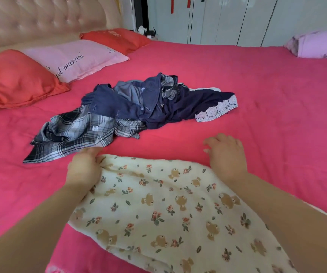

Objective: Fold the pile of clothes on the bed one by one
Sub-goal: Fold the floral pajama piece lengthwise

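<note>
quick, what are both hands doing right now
Left hand: grips a corner of the cream bear-print garment.
Right hand: open, fingers spread, holding nothing.

pillows (pixel 75 60) 4 — 2 red, 1 pink, 1 lilac | hands (pixel 83 168) 2 | clothes pile (pixel 131 103) 1 | cream printed garment (pixel 168 209) 1

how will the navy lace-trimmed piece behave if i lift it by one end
The navy piece lies crumpled and flat, so it is probably thin, floppy and light. Its other end is tucked under the blue clothes, so it may drag them. The lace looks open and might snag.
</note>
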Demonstrator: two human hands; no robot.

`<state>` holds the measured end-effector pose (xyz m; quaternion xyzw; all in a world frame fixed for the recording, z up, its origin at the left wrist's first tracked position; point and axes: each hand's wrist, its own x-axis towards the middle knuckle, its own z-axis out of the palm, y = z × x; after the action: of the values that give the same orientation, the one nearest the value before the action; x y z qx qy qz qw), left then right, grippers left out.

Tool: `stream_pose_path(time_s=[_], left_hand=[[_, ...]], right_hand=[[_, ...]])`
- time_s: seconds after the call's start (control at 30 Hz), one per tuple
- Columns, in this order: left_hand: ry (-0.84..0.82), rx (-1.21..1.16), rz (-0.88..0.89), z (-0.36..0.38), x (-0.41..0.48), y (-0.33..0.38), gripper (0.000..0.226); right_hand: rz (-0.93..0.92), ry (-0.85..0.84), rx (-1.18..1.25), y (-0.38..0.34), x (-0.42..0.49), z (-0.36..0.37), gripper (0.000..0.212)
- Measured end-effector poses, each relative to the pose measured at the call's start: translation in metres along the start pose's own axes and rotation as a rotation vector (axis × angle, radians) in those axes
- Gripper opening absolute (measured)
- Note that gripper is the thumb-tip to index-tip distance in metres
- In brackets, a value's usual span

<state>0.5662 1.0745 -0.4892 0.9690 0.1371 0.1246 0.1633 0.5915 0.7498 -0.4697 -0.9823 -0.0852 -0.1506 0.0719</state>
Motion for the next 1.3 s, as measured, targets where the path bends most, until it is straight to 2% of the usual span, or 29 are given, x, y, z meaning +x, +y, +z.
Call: stream_pose_path(time_s=[0.07, 0.1, 0.13, 0.17, 0.23, 0.27, 0.33, 0.37, 0.43, 0.5, 0.57, 0.67, 0.77, 0.9, 1.0, 1.07, 1.13, 1.2, 1.3], left_hand=[[0.128, 0.015, 0.074, -0.005, -0.006, 0.009, 0.039], [0.194, -0.011, 0.193, -0.006, -0.012, 0.013, 0.041], [0.223, -0.032, 0.339, -0.007, -0.019, 0.018, 0.045], [0.164, -0.013, 0.465, -0.006, -0.028, 0.021, 0.051], [-0.156, 0.172, 0.567, 0.003, -0.044, 0.017, 0.058], [-0.328, 0.315, 0.528, 0.009, -0.049, 0.009, 0.06], [-0.479, 0.49, 0.4, 0.016, -0.051, -0.007, 0.063], [-0.472, 0.505, 0.376, 0.016, -0.049, -0.01, 0.065], [-0.388, 0.477, 0.404, 0.013, -0.05, -0.008, 0.069], [-0.28, 0.361, 0.441, 0.011, -0.058, -0.005, 0.073], [-0.283, 0.281, 0.414, 0.01, -0.072, -0.009, 0.072], [-0.397, 0.442, 0.288, 0.011, -0.085, -0.022, 0.063], [-0.371, 0.447, 0.203, 0.003, -0.086, -0.026, 0.062], [-0.184, 0.204, 0.122, -0.006, -0.09, -0.029, 0.066], [-0.195, -0.043, -0.108, -0.011, -0.084, -0.024, 0.061], [-0.261, -0.047, -0.181, -0.011, -0.076, -0.022, 0.051], [-0.241, -0.025, -0.202, -0.012, -0.068, -0.021, 0.041], [-0.215, -0.015, -0.207, -0.01, -0.061, -0.023, 0.036], [-0.166, -0.105, -0.29, -0.011, -0.056, -0.023, 0.04]], right_hand=[[-0.14, 0.091, 0.128, -0.012, -0.022, 0.005, 0.027], [-0.234, 0.105, 0.165, -0.018, -0.036, 0.009, 0.029], [-0.312, 0.049, 0.175, -0.024, -0.052, 0.013, 0.035], [-0.35, -0.088, 0.16, -0.028, -0.066, 0.016, 0.044], [-0.299, -0.343, 0.063, -0.014, -0.085, 0.023, 0.056], [-0.227, -0.4, 0.008, 0.002, -0.087, 0.025, 0.057], [-0.039, -0.445, -0.117, 0.03, -0.083, 0.02, 0.056], [0.042, -0.456, -0.163, 0.04, -0.08, 0.014, 0.056], [0.073, -0.409, -0.193, 0.043, -0.084, 0.002, 0.058], [-0.031, -0.338, -0.07, 0.021, -0.102, -0.004, 0.062], [-0.132, -0.385, 0.058, -0.004, -0.136, -0.01, 0.067], [-0.2, -0.431, 0.013, -0.015, -0.182, -0.006, 0.063], [-0.093, -0.468, -0.013, 0.0, -0.201, -0.012, 0.06], [-0.034, -0.419, 0.027, -0.004, -0.21, -0.02, 0.054], [-0.109, -0.491, -0.052, -0.02, -0.218, -0.02, 0.074], [-0.074, -0.445, -0.026, -0.027, -0.211, -0.022, 0.075], [-0.053, -0.304, 0.064, -0.036, -0.193, -0.024, 0.062], [-0.056, -0.242, 0.148, -0.046, -0.179, -0.022, 0.057], [-0.051, -0.349, 0.131, -0.059, -0.18, -0.002, 0.059]])
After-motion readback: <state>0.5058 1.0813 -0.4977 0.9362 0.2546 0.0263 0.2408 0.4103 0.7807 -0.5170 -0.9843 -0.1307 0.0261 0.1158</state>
